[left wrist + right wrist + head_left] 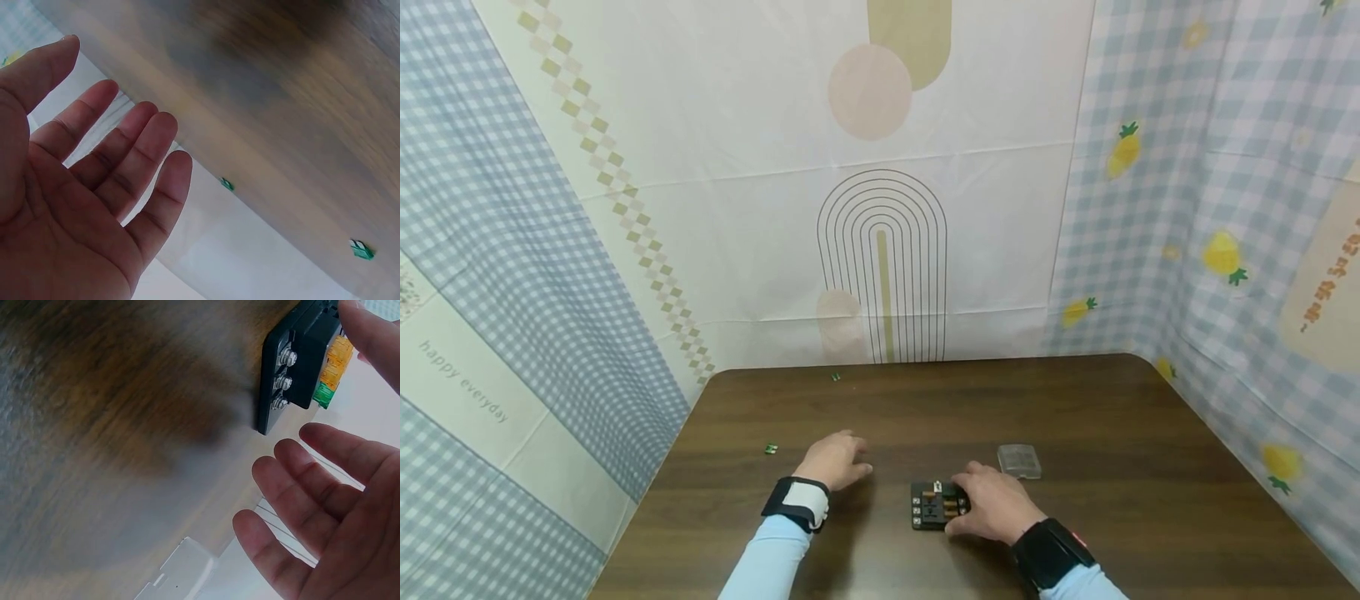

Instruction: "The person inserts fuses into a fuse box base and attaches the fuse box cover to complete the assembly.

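Note:
A black fuse block (928, 507) with metal screw terminals lies on the table in front of me. Orange blade fuses (337, 359) and a green blade fuse (324, 395) stand in it in the right wrist view. My right hand (992, 502) is at the block's right side, thumb and fingers spread around that edge, not curled on it. To the block's left, my left hand (835, 462) is held over the table with relaxed fingers and an empty palm. Nearest to it lies a small green fuse (771, 449).
Beyond my right hand lies a clear plastic cover (1019, 461). Another small green piece (836, 377) lies near the far edge of the brown wooden table (1075, 400). Patterned cloths (737, 250) hang behind the table and at both sides.

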Available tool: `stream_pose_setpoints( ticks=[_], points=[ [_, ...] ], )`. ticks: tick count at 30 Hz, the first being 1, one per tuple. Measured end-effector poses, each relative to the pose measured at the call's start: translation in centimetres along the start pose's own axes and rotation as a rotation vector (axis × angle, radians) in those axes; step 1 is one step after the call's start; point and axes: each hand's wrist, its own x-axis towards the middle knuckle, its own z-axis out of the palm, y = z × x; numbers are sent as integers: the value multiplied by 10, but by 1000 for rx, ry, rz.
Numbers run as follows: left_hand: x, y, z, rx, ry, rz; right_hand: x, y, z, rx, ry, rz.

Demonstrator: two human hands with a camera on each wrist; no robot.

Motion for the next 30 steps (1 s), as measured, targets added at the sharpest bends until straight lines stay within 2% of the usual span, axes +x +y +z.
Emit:
stream_pose_setpoints(
  ticks=[6,15,24,30],
  points=[
    [-1,-9,-3,-36,-11,-48,-1,0,0,-4,5,-3],
    [-3,-23,-7,-38,15,-77,-1,-1,-1,-1,1,0],
    [-7,-38,-12,-54,7,-148,-2,0,-1,-9,12,-16],
    [-8,-51,-13,-72,7,-200,-2,0,-2,-3,-10,10]
  ],
)
